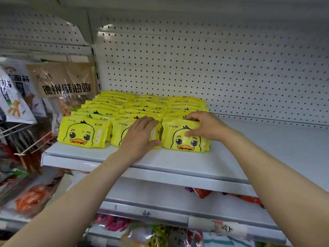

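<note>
Left hand (140,134) flat on the middle front pack (118,132), fingers nearly straight across its face, thumb by its lower right corner, pressing rather than clasping. Right hand (204,126) on the right front pack (181,139) – fingers hooked over the top edge, thumb on the printed duck face, pack pinched between. Both packs on edge near the front of the white shelf (160,163), side by side, heading rows of yellow packs (147,106) that run back toward the pegboard wall (213,68). Third front pack (83,133) just left, slightly apart. Far left, a brown bag (65,81) and snack bags (14,104) above a wire rack (26,139). Below, red packets (203,192) on a lower shelf (160,198).
</note>
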`<state>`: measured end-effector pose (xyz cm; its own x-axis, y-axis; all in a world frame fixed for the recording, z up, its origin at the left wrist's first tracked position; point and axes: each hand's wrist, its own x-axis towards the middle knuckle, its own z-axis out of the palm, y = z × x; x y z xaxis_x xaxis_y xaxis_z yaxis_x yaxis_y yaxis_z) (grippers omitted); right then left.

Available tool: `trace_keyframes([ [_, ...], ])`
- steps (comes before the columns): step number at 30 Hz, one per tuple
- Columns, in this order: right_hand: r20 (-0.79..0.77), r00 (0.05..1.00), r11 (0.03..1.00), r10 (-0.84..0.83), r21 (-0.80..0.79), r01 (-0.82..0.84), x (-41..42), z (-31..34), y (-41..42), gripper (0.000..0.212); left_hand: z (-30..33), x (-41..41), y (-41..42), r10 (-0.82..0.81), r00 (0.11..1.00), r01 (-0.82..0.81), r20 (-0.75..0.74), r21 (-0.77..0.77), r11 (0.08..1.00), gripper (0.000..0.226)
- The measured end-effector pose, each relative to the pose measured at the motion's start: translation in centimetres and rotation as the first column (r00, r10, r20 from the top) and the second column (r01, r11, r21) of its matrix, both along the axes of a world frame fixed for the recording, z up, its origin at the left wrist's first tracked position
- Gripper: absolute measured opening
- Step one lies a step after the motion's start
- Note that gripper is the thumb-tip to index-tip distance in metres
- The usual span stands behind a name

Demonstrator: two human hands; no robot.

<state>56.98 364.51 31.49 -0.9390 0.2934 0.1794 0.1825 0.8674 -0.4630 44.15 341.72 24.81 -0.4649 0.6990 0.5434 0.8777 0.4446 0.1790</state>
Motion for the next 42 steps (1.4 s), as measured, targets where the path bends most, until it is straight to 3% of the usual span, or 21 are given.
trace_keyframes([
  [5,-0.02,0.998,0.965,0.062,0.258,-0.055,0.0,-0.4,-0.8,0.076,-0.2,-0.3,-0.1,-0.028,1.0,0.028,-0.008,0.022,0.999,0.074],
  [8,-0.021,0.991,0.961,0.129,0.248,-0.12,0.3,-0.9,-1.7,0.073,-0.2,-0.4,-0.1,-0.036,0.999,0.036,-0.011,0.033,0.999,0.074],
  [13,-0.024,0.991,0.957,0.131,0.264,-0.12,0.7,-2.1,-2.6,0.09,-0.7,-0.7,0.0,-0.048,0.998,0.049,-0.028,0.048,0.998,0.073],
  [23,0.037,0.999,0.916,0.034,0.398,-0.046,0.7,-2.0,-3.9,0.094,-1.2,-1.3,0.1,-0.068,0.997,0.07,-0.032,0.053,0.996,0.074],
  [30,0.056,0.998,0.89,-0.032,0.456,0.003,1.2,-1.7,-5.2,0.094,0.4,-0.5,-0.2,-0.036,0.999,0.039,0.034,-0.076,0.996,0.077],
  [36,0.005,0.997,0.839,-0.074,0.54,0.06,2.7,0.2,-7.3,0.077,4.1,1.8,-1.8,0.044,0.998,-0.037,0.035,-0.173,0.984,0.075],
  [42,-0.153,0.988,0.877,-0.02,0.473,0.091,5.2,1.8,-12.2,0.053,7.5,6.6,-6.8,0.149,0.989,-0.148,-0.003,-0.1,0.984,0.066],
])
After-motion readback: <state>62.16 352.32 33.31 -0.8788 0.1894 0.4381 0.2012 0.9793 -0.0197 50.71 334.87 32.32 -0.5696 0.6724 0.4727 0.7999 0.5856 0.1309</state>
